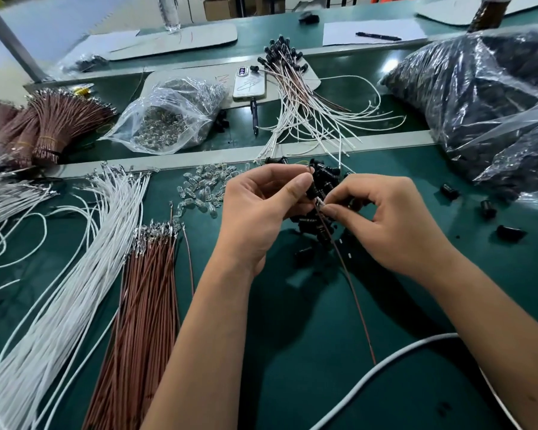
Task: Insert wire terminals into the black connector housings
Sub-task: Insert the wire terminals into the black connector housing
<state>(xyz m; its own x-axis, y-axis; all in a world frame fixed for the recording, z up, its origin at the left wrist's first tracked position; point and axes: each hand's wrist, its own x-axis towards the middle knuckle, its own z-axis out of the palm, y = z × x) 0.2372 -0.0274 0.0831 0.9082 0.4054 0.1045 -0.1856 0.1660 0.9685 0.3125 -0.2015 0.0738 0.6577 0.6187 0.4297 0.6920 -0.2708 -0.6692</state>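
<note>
left grip pinching black housing, right grip pinching brown wire

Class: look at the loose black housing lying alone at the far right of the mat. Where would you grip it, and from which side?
Grip the black housing across its short width, coming from above. It lies on its side, clear of its neighbours, so fingers fit on either flank.

A white phone lies face down on a pale board on the green counter, with a dark pen just in front of it. Farther back, a black pen rests on a sheet of paper, and a clear bottle stands on another pale board.
</note>
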